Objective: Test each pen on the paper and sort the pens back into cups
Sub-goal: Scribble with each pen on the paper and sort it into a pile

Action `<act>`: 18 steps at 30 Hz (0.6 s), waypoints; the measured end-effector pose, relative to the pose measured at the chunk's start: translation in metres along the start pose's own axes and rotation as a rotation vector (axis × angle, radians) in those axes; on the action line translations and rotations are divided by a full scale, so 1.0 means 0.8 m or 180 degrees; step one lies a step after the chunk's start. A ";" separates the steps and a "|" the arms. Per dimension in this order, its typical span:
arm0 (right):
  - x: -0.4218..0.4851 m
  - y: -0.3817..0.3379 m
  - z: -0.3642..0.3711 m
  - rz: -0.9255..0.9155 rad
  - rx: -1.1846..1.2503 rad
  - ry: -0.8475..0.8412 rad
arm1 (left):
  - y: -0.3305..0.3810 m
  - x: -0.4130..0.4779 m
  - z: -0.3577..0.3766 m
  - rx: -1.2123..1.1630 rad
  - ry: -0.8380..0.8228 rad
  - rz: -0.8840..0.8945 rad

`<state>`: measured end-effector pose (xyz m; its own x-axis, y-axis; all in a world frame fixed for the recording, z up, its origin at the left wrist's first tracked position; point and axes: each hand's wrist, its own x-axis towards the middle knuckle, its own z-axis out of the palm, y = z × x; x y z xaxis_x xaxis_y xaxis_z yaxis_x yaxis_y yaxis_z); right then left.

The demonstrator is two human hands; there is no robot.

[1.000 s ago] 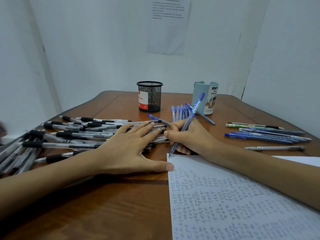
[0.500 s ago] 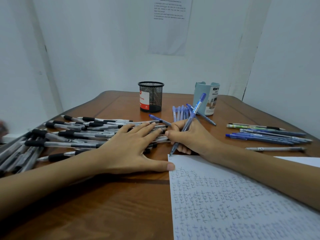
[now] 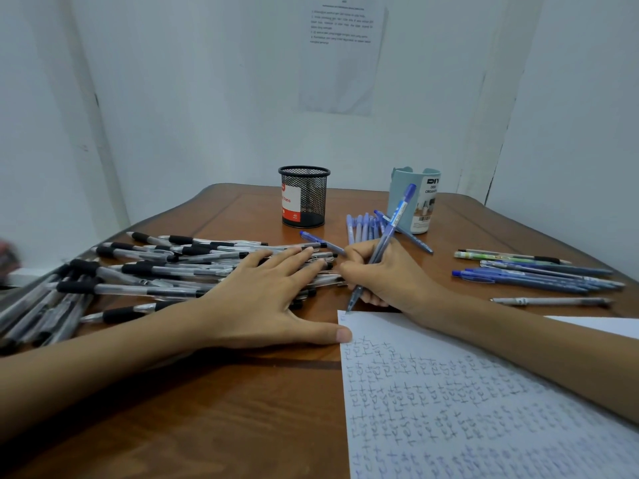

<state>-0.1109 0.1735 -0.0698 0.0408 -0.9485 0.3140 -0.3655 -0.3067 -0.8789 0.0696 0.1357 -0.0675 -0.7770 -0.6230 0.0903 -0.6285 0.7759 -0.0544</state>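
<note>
Our right hand (image 3: 390, 281) grips a blue pen (image 3: 387, 236), its tip set on the top left corner of the paper (image 3: 449, 409), which lies on the wooden surface (image 3: 207, 426) and is covered with rows of the handwritten word "test". Our left hand (image 3: 269, 299) lies flat and relaxed, its straight fingers resting on a pile of black-grip pens (image 3: 155, 271) and its thumb tip touching the paper's left edge. At the back stand a black mesh cup (image 3: 304, 197) and a pale blue cup (image 3: 415, 205), with a row of blue pens (image 3: 363, 226) lying just before the blue one. More pens (image 3: 536, 274) lie grouped at the right, well apart from the pile.
</note>
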 end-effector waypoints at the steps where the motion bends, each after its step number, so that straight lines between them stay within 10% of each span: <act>1: 0.000 0.000 0.000 0.0008 -0.0034 -0.0014 | 0.000 0.000 0.000 0.0001 0.0004 0.0011; 18: 0.019 -0.009 -0.056 0.0542 0.0163 0.0931 | 0.000 -0.003 -0.003 -0.0067 -0.0016 0.0044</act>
<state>-0.1491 0.1645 -0.0430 -0.2880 -0.9259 0.2444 -0.2966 -0.1564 -0.9421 0.0715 0.1373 -0.0652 -0.7858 -0.6127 0.0845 -0.6169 0.7863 -0.0347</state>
